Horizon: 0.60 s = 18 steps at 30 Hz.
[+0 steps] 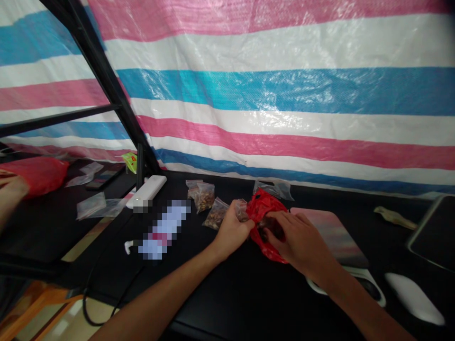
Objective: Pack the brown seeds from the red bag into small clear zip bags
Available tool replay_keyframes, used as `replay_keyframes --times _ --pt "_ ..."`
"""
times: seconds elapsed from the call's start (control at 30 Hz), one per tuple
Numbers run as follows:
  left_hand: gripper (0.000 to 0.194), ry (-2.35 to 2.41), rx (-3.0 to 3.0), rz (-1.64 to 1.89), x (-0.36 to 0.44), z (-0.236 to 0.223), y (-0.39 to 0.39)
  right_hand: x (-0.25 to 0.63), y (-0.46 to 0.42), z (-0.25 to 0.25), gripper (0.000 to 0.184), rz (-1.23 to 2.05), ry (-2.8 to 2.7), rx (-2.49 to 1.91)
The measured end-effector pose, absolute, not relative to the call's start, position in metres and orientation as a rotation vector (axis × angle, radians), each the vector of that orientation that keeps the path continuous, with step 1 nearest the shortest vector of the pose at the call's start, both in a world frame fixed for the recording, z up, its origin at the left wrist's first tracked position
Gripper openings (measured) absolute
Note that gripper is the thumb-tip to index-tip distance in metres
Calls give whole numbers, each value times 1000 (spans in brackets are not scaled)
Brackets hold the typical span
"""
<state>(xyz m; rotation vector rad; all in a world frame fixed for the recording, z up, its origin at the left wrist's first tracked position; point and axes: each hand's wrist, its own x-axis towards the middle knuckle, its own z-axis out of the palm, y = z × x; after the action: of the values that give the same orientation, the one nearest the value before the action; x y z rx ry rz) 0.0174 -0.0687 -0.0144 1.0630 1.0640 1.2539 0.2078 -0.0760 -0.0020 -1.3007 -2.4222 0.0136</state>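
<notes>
An opened red plastic bag [266,202] lies on the black table with dark brown contents showing in its mouth. My left hand [232,232] is closed on a small clear plastic bag [241,210] against the red bag's left side. From the right, my right hand [300,239] reaches into the red bag's mouth. Its fingers are curled, and whatever lies between their tips is hidden. Just beyond my left hand rests a small clear bag of brown bits [215,215]. Behind it stand more filled bags [205,196].
Flat clear bags [282,190] lie behind the red bag. On the right are a pinkish pad [330,237], a white mouse [414,298] and a dark screen [435,232]. Leftward are a white power strip [151,189], a black frame post [103,80] and another person's hand [12,189] at a red bag [46,175].
</notes>
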Motion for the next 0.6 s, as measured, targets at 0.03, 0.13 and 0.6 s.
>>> replay_keyframes --times 0.03,0.13,0.6 --pt "33 1065 1081 1257 17 -14 -68 208 -76 -1 19 38 -2409 -1307" --pt "33 1108 1214 1342 15 -13 -69 207 -76 4 16 72 -2357 -1340" --pt "48 1501 2311 859 1 -15 -74 210 -78 6 26 77 -2245 -1203"
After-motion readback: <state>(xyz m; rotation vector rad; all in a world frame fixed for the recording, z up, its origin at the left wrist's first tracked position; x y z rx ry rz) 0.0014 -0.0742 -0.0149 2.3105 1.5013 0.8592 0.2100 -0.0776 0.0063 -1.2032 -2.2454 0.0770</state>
